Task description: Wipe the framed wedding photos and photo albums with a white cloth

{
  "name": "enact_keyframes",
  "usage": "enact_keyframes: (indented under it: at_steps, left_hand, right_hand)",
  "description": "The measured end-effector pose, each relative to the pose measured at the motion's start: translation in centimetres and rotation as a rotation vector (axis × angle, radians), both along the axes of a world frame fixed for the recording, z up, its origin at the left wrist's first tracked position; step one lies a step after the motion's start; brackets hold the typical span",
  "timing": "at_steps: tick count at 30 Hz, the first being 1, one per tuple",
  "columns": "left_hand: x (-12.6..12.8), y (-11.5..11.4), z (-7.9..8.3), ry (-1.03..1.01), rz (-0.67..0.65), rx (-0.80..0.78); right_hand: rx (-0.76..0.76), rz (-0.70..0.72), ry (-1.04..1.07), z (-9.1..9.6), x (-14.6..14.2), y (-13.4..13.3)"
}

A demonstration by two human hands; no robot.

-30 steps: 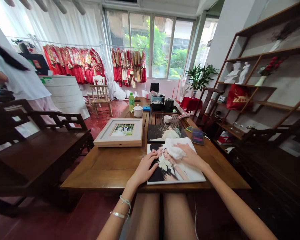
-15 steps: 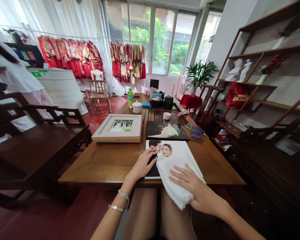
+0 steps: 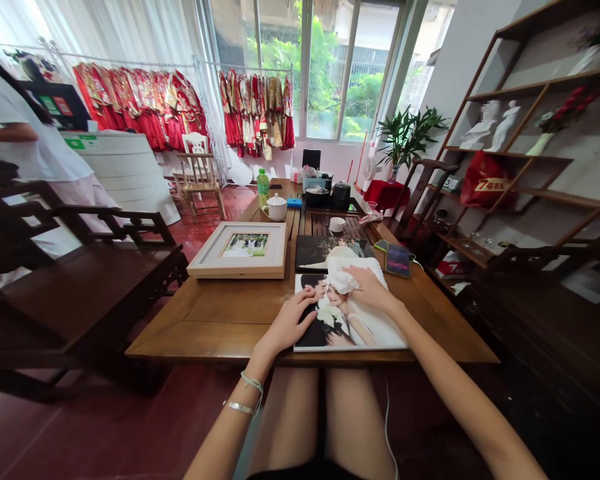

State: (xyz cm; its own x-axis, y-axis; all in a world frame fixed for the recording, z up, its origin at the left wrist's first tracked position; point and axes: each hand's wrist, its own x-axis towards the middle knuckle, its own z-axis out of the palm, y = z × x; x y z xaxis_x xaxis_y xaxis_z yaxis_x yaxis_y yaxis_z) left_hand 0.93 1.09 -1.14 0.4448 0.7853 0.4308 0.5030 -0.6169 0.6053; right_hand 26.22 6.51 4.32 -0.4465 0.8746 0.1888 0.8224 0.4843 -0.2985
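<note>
On the wooden tabletop [image 3: 220,313], the photo panel [image 3: 347,320] lies flat along the near edge, a little to the right of its middle. The white cloth [image 3: 341,275] covers the panel's far part. The right hand [image 3: 373,290] presses it with extended fingers; whether they also pinch, I cannot tell. The left hand [image 3: 294,319], grasping nothing, should steady the panel, I think, so that the cloth slides flat and lightly.

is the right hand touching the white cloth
Touching: the head view shows the right hand laid over the white cloth, with no gap visible between them.
</note>
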Motion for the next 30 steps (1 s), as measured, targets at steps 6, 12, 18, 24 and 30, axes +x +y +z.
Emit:
enact_keyframes:
  at_steps: [6, 12, 18, 24, 30]
  left_hand:
    - [0.3, -0.5, 0.6, 0.0, 0.049, -0.024]
    - [0.5, -0.6, 0.4, -0.003, 0.063, -0.033]
    - [0.4, -0.4, 0.6, -0.002, 0.027, -0.035]
    - [0.4, -0.4, 0.4, -0.006, 0.047, -0.024]
    - [0.5, -0.4, 0.5, -0.004, 0.046, -0.028]
  right_hand:
    - [0.001, 0.05, -0.076, -0.2, -0.7, -5.1]
    - [0.034, 0.186, -0.186, -0.1, -2.4, -15.1]
    - [0.068, 0.2, -0.134, -0.1, -5.5, -18.0]
    - [0.085, -0.091, -0.135, 1.0, -6.6, -15.4]
    - [0.056, -0.001, -0.153, 1.8, -9.1, -16.4]
